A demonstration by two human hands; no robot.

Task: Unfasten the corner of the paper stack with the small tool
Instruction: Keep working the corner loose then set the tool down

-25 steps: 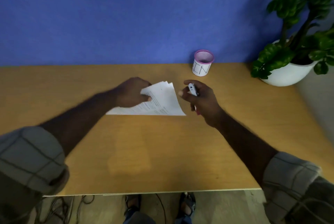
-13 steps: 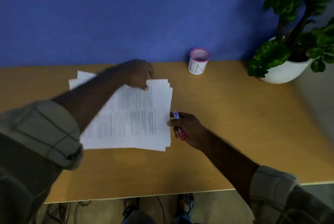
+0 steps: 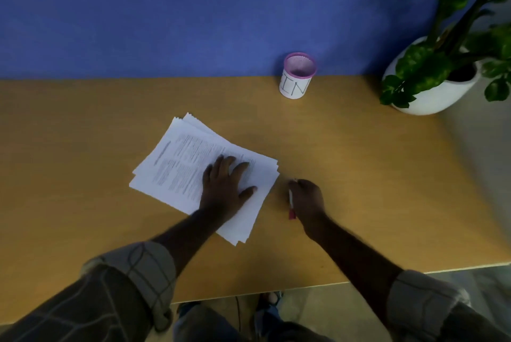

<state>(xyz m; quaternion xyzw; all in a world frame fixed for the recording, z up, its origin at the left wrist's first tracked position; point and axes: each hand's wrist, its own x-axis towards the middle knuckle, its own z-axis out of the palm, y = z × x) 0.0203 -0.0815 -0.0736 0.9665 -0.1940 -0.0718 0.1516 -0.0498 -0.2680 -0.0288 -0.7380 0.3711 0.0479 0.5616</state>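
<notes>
A stack of printed white paper (image 3: 177,164) lies flat and slanted on the wooden table (image 3: 359,176). Its sheets are slightly fanned at the corners. My left hand (image 3: 224,187) presses flat on the stack's right half, fingers spread. Just right of the stack, my right hand (image 3: 307,198) rests on the table, closed around a small white and pink tool (image 3: 291,207). The tool's pink end sticks out below the fist. No fastener shows at any corner.
A white cup with a pink rim marked "IN" (image 3: 297,76) stands at the back against the blue wall. A potted plant in a white pot (image 3: 434,82) sits at the back right. The table's front edge runs near my sleeves.
The stack was lifted in my left hand, then laid flat and turned to a slant. My left hand moved from its far edge onto its right half. My right hand dropped down beside it.
</notes>
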